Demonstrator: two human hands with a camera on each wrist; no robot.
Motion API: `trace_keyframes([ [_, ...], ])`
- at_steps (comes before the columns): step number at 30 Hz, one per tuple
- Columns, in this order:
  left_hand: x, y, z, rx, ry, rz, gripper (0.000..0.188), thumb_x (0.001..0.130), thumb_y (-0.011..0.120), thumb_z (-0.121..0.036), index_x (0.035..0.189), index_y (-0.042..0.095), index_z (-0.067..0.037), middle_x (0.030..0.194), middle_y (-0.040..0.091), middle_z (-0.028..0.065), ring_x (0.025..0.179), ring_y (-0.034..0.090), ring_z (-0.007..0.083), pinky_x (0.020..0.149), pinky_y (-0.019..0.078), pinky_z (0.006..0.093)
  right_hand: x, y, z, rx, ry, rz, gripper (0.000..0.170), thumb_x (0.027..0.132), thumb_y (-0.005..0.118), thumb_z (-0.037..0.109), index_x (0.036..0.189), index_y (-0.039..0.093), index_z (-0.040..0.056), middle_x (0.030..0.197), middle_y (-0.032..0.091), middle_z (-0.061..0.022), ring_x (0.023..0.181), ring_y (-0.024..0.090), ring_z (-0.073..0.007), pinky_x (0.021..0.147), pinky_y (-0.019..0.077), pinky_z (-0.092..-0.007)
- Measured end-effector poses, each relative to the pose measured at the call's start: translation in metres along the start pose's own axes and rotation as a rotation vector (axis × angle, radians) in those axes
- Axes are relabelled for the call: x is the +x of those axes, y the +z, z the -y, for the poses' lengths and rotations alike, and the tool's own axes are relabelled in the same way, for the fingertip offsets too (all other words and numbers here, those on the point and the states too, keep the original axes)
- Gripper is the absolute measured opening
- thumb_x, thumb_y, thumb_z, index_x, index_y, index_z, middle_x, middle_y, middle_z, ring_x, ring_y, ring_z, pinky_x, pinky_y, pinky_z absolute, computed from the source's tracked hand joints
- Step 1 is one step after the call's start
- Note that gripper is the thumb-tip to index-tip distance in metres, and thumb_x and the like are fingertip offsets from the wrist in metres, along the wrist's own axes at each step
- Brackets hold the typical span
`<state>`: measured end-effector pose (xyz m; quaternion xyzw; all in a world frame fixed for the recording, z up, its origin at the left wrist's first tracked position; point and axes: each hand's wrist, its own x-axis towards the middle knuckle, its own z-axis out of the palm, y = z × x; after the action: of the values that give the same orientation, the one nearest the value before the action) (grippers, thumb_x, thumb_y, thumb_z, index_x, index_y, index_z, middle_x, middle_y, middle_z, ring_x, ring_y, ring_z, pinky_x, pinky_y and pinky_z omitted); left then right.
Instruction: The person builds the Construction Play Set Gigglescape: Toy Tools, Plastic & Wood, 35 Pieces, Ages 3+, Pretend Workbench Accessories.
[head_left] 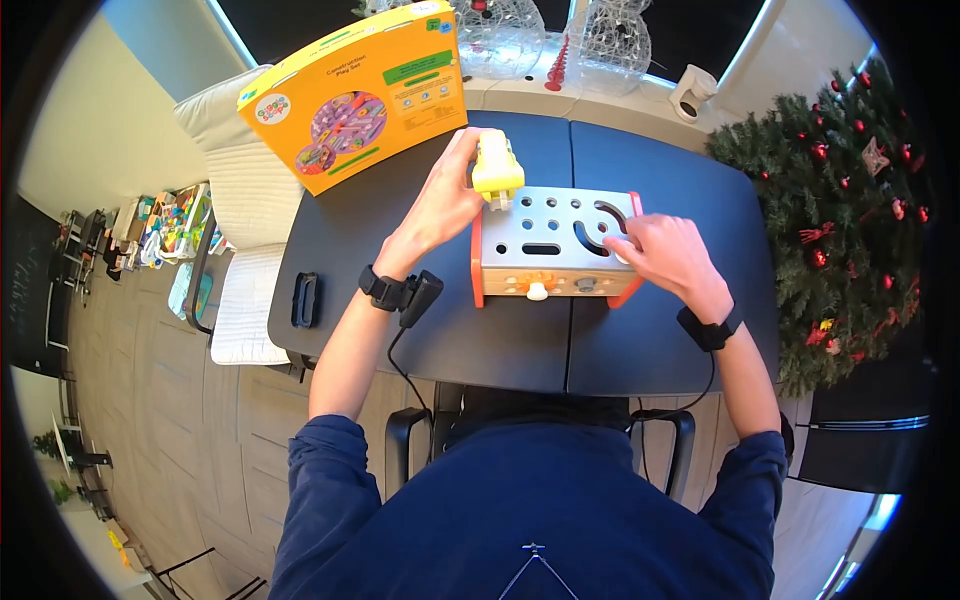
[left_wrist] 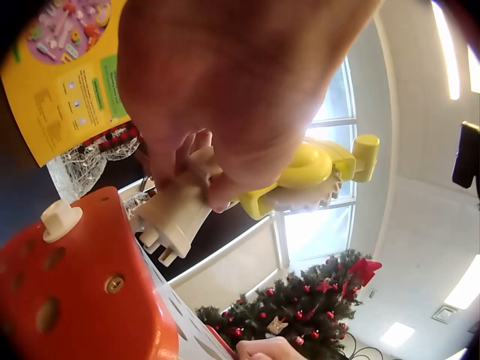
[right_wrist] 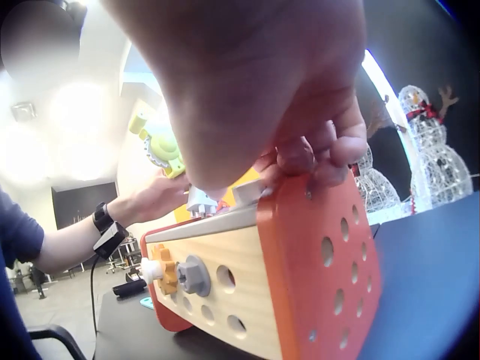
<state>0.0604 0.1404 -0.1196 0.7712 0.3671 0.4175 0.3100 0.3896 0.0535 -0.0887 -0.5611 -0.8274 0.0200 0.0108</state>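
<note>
A toy workbench (head_left: 515, 235) with a grey slotted top and red end panels (right_wrist: 315, 262) stands on the table. My left hand (head_left: 445, 200) holds a yellow toy circular saw (head_left: 497, 165) above its left part. In the left wrist view, the fingers are round a pale grey pronged piece (left_wrist: 174, 217) beside the saw's toothed blade (left_wrist: 300, 196). Those prongs hang close over the top. My right hand (head_left: 665, 250) grips the bench's right end, fingers curled at the red panel's upper edge. By its thumb a small grey piece (right_wrist: 246, 193) shows on the top.
An orange gear (right_wrist: 166, 268), a white knob (head_left: 537, 291) and a grey bolt (right_wrist: 193, 276) sit on the bench's front. A yellow play-set box (head_left: 400, 110) stands at the back left. A black object (head_left: 306, 300) lies left; a decorated tree (head_left: 830, 230) stands right.
</note>
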Motion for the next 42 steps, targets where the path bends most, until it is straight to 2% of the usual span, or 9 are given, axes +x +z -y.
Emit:
trace_keyframes([
  [3,-0.002,-0.001,-0.01,0.049,0.016,0.024,0.051,0.093,0.072,0.0,0.14,0.055,-0.009,0.129,0.065,0.0106,0.122,0.066,0.0231,0.107,0.0533,0.0381,0.015,-0.005,0.011,0.051,-0.064,-0.272,0.032,0.108,0.063,0.032,0.092,0.065,0.0044,0.085,0.071,-0.017,0.081,0.071,-0.0381,0.069,0.0568,-0.0493],
  [10,-0.001,0.001,-0.006,0.043,0.011,0.059,0.059,0.091,0.077,-0.006,0.143,0.053,-0.01,0.13,0.065,0.0112,0.123,0.065,0.0249,0.106,0.0539,0.0396,0.061,-0.02,0.062,0.337,-0.31,-0.478,0.009,0.106,0.06,0.013,0.109,0.061,0.0045,0.101,0.068,-0.0122,0.097,0.068,-0.036,0.08,0.0572,-0.0483],
  [13,-0.002,0.001,-0.009,0.045,0.011,0.061,0.061,0.089,0.08,-0.008,0.144,0.052,-0.011,0.132,0.065,0.012,0.122,0.065,0.0253,0.105,0.0538,0.039,0.081,-0.023,0.072,0.411,-0.354,-0.551,0.016,0.103,0.059,0.006,0.118,0.063,0.0038,0.109,0.068,-0.0143,0.103,0.068,-0.0382,0.085,0.0574,-0.0493],
  [19,-0.005,0.002,-0.003,-0.058,-0.006,0.064,0.069,0.086,0.085,-0.012,0.144,0.049,-0.011,0.134,0.063,0.0115,0.122,0.064,0.0238,0.105,0.0532,0.0381,0.099,-0.009,0.071,0.52,-0.392,-0.467,0.04,0.093,0.055,-0.009,0.129,0.063,0.005,0.121,0.069,-0.0157,0.113,0.068,-0.0408,0.093,0.0573,-0.0503],
  [23,-0.004,0.004,-0.002,-0.124,-0.022,0.053,0.054,0.094,0.081,-0.005,0.137,0.049,-0.006,0.126,0.069,0.0168,0.115,0.07,0.0234,0.102,0.0578,0.0395,0.098,-0.008,0.069,0.506,-0.399,-0.447,0.043,0.092,0.056,-0.009,0.131,0.063,0.0058,0.123,0.069,-0.0153,0.114,0.067,-0.0407,0.094,0.0574,-0.0501],
  [29,-0.007,0.01,0.007,-0.135,-0.006,0.041,0.053,0.095,0.079,-0.006,0.137,0.048,-0.006,0.124,0.072,0.0171,0.121,0.071,0.0252,0.106,0.057,0.0403,0.096,-0.004,0.065,0.454,-0.412,-0.441,0.045,0.089,0.058,-0.01,0.13,0.066,0.0047,0.124,0.07,-0.0142,0.117,0.067,-0.0387,0.095,0.0578,-0.0489],
  [32,-0.009,0.006,0.012,-0.183,-0.118,0.086,0.078,0.081,0.091,-0.009,0.145,0.045,-0.01,0.133,0.064,0.0119,0.121,0.065,0.0202,0.108,0.0528,0.0367,0.093,-0.005,0.067,0.432,-0.439,-0.454,0.045,0.088,0.058,-0.011,0.129,0.067,0.0039,0.124,0.07,-0.0137,0.117,0.067,-0.0378,0.096,0.058,-0.0484],
  [34,-0.011,0.004,0.011,-0.116,-0.097,0.085,0.082,0.081,0.092,-0.01,0.148,0.044,-0.011,0.134,0.066,0.0141,0.122,0.067,0.0221,0.108,0.0534,0.0377,0.093,-0.004,0.068,0.433,-0.446,-0.453,0.044,0.087,0.058,-0.011,0.128,0.067,0.0034,0.123,0.071,-0.0133,0.116,0.068,-0.0376,0.096,0.058,-0.0482],
  [42,-0.011,0.002,0.007,0.005,-0.121,0.073,0.084,0.082,0.09,-0.011,0.152,0.045,-0.009,0.13,0.072,0.0162,0.12,0.072,0.0282,0.107,0.0553,0.0409,0.093,0.003,0.071,0.551,-0.37,-0.432,0.044,0.087,0.059,-0.01,0.126,0.068,0.0066,0.117,0.072,-0.0118,0.094,0.072,-0.0436,0.081,0.0595,-0.0506],
])
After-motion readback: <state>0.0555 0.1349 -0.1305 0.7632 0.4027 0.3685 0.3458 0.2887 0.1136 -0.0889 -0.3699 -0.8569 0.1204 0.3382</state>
